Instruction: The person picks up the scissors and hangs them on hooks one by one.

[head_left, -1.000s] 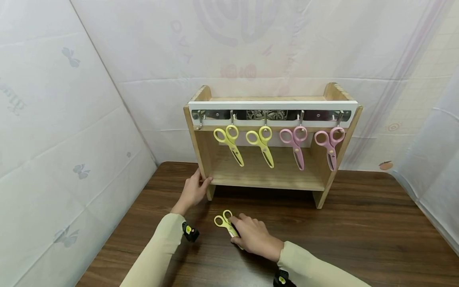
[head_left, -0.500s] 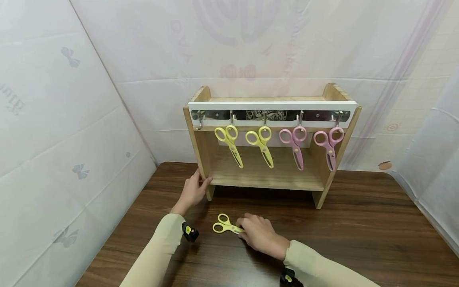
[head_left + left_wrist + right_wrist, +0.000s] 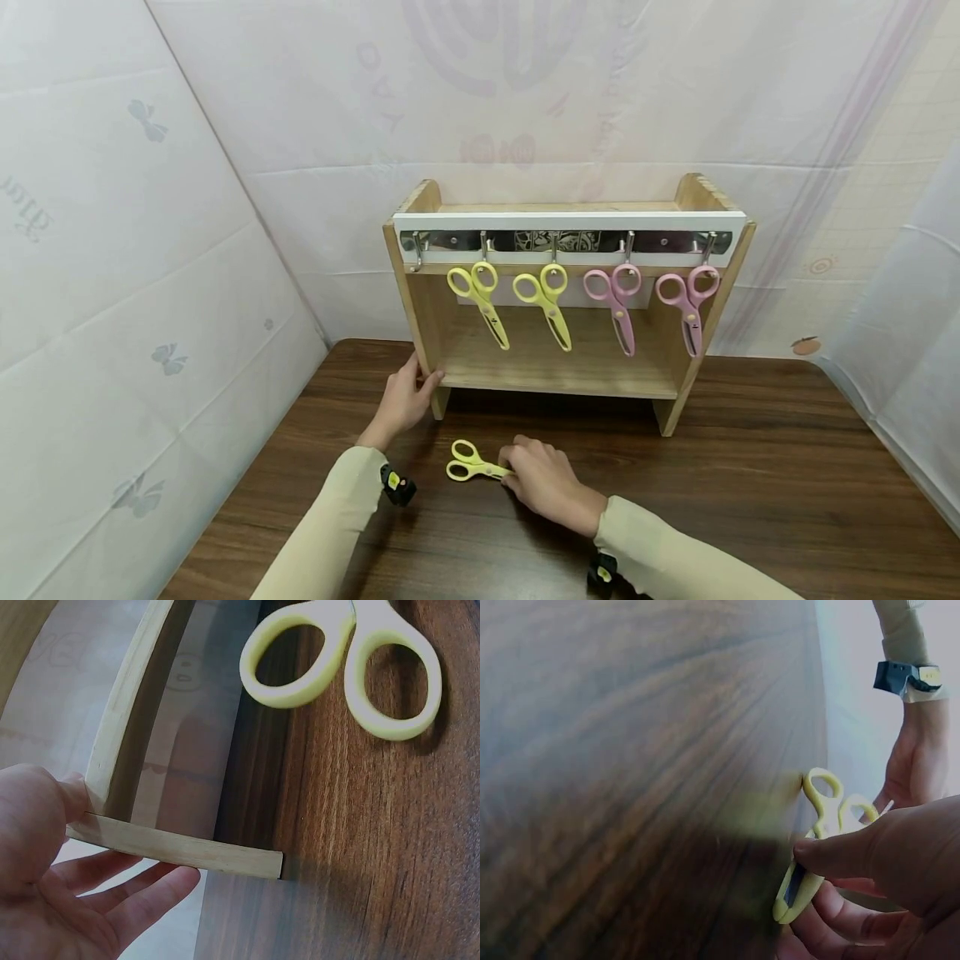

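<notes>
My left hand (image 3: 401, 402) holds the lower left side panel of a wooden shelf rack (image 3: 558, 379). In the left wrist view, the thumb lies on one side of that panel's edge (image 3: 180, 846) and the fingers on the other. Yellow scissors (image 3: 483, 469) are pinched by the blade end between the thumb and fingers of my right hand (image 3: 546, 482). Their finger loops point left, towards the left forearm. The right wrist view shows the thumb (image 3: 832, 853) across the yellow blade cover (image 3: 804, 894). How far the scissors are off the table is hard to tell.
Along the rack's white front rail (image 3: 570, 221) runs a row of metal hooks. Two yellow scissors (image 3: 553, 312) and two pink scissors (image 3: 619, 310) hang there; the leftmost hook (image 3: 417, 250) bears nothing. A dark wooden table (image 3: 787, 467) lies beneath, with patterned white sheets (image 3: 337, 125) behind.
The right hand has moved slightly right and now pinches the scissors at the blade end. The scissors have turned from slanting to nearly level, loops to the left. My left hand stays put.
</notes>
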### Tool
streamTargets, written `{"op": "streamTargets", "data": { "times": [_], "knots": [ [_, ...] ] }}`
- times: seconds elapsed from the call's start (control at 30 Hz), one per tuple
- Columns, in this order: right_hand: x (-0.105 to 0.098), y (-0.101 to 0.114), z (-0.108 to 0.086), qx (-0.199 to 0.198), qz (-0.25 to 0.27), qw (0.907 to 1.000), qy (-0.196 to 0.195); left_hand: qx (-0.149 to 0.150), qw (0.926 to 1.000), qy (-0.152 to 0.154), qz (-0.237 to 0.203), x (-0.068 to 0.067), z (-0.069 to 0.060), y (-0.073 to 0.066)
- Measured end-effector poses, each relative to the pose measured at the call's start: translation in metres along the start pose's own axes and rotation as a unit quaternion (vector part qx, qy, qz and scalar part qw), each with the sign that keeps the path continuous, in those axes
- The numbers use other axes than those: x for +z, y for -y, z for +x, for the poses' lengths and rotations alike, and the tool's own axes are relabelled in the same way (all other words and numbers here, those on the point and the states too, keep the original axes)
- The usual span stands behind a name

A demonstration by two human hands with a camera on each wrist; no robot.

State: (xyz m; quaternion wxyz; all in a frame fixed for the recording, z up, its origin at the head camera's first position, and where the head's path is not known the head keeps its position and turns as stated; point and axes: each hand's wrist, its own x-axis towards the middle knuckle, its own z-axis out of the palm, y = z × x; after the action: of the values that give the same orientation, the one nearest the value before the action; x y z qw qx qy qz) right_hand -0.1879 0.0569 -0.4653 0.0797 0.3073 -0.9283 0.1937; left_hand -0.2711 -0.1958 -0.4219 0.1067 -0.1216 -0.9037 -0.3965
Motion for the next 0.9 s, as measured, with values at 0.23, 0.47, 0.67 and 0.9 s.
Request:
{"op": "streamTargets", "data": {
  "times": [0.23,0.47,0.67,0.9],
  "knots": [
    [0.002,-0.005,0.0,0.002,-0.018,0.9998,-0.012,-0.001,1.0,-0.001,0.0,0.0,0.0,0.0],
    [0.002,-0.005,0.002,0.0,-0.021,0.9997,-0.012,0.0,1.0,-0.002,0.002,0.0,0.001,0.001],
    [0.002,-0.006,0.002,-0.009,-0.025,0.9995,-0.019,-0.003,1.0,0.001,-0.002,-0.001,0.0,0.0],
    [-0.016,-0.01,0.009,-0.033,-0.035,0.9984,-0.031,0.005,1.0,0.002,-0.001,-0.001,0.0,0.001]
  ]
}}
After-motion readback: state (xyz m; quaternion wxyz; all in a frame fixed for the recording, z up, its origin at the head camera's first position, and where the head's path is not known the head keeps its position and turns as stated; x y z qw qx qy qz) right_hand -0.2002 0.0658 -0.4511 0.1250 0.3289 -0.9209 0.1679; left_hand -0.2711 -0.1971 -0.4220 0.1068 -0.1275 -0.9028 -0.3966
